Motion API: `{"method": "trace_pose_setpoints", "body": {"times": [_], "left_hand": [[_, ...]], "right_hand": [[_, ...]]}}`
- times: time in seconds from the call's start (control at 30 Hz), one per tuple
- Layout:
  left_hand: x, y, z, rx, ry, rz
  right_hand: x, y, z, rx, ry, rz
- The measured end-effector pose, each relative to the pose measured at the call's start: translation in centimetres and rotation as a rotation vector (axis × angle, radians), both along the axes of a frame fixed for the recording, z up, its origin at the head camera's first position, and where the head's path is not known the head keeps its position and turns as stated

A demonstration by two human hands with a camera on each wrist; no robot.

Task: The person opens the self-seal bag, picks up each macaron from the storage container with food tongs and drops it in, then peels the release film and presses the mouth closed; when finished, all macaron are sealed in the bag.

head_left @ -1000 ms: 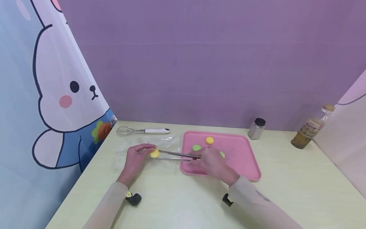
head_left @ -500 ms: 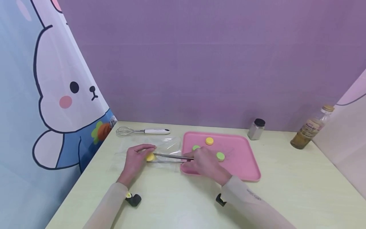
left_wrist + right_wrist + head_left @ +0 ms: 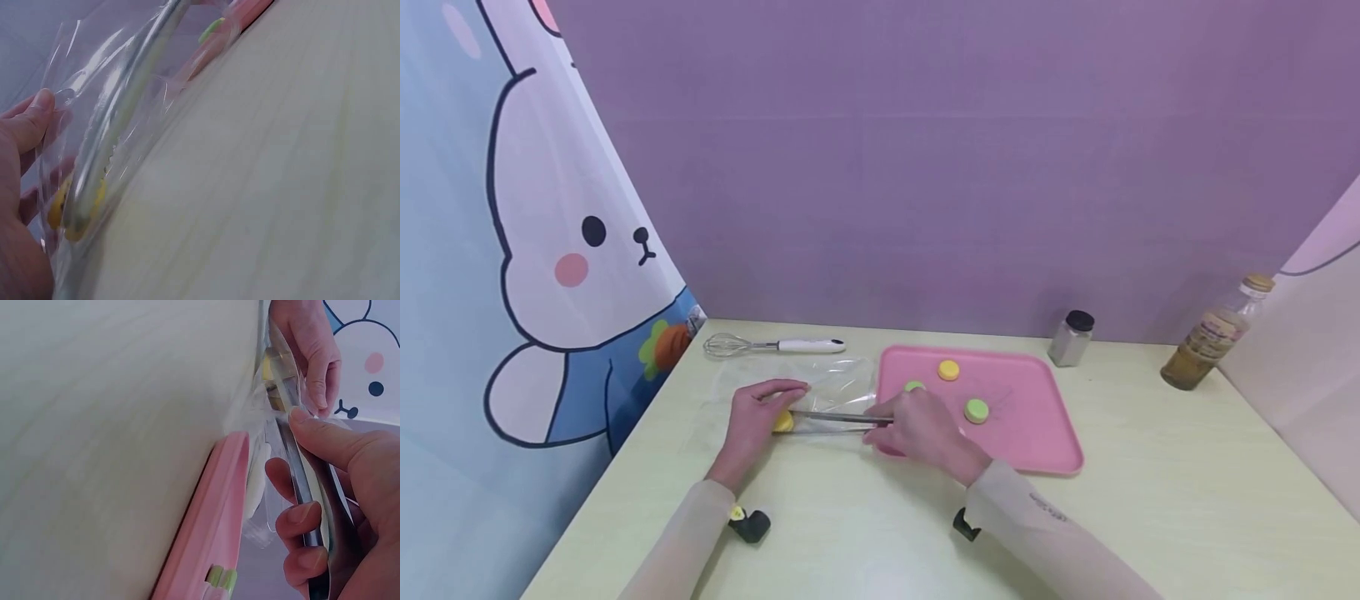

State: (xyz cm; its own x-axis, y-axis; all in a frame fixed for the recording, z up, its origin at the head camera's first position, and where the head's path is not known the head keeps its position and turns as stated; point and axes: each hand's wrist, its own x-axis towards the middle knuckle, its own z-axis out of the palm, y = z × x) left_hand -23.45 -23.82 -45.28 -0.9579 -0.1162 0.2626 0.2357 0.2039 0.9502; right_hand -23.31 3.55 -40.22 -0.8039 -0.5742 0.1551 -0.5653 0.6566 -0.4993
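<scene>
My right hand [image 3: 925, 433] grips a pair of metal tongs [image 3: 842, 417], fingers and thumb wrapped round their arms in the right wrist view. The tongs' tips hold a yellow macaron [image 3: 783, 422] inside a clear plastic bag [image 3: 844, 382]. At the bag's open side my left hand [image 3: 754, 427] pinches its film between thumb and fingers, as the left wrist view shows. That macaron [image 3: 57, 209] lies low in the bag there, close beside the left fingers. A pink tray [image 3: 1030, 425] under the right hand bears another yellow macaron [image 3: 949, 370] and green macarons [image 3: 977, 411], one partly hidden by the hand.
A whisk [image 3: 775, 345] with a white handle lies behind the bag. Past the tray stand a small black-lidded jar [image 3: 1071, 340] and, farther right, a corked glass bottle [image 3: 1213, 337]. A purple wall covering [image 3: 880, 167] borders the table's back.
My right hand has moved left with the tongs, carrying the yellow macaron deeper into the bag, towards the left hand. A green macaron on the tray has come into view. The left hand stays put.
</scene>
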Motion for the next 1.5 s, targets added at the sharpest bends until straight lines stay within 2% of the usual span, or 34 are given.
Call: {"method": "trace_pose_setpoints", "body": {"times": [0.17,0.37,0.57,0.73,0.9,1.2,1.4,1.5], "left_hand": [[0.0,0.1,0.1,0.003,0.006,-0.002],[0.0,0.1,0.1,0.004,0.014,-0.004],[0.1,0.1,0.1,0.002,0.023,-0.004],[0.0,0.0,0.1,-0.008,0.030,-0.003],[0.1,0.0,0.2,-0.016,0.015,0.006],[0.2,-0.2,0.3,-0.044,-0.050,0.021],[0.0,-0.2,0.2,-0.054,-0.060,0.020],[0.0,-0.1,0.3,-0.053,-0.058,0.015]], "right_hand": [[0.0,0.0,-0.2,0.015,-0.007,0.013],[0.2,0.4,0.0,0.042,0.024,0.028],[0.5,1.6,0.6,0.079,0.034,-0.020],[0.8,3.5,1.0,0.101,0.089,-0.049],[0.9,5.8,1.0,0.103,0.099,-0.106],[1.7,9.8,1.8,-0.038,0.078,-0.136],[2.4,12.2,2.6,-0.032,0.156,-0.126],[2.9,13.6,3.2,-0.025,0.167,-0.160]]}}
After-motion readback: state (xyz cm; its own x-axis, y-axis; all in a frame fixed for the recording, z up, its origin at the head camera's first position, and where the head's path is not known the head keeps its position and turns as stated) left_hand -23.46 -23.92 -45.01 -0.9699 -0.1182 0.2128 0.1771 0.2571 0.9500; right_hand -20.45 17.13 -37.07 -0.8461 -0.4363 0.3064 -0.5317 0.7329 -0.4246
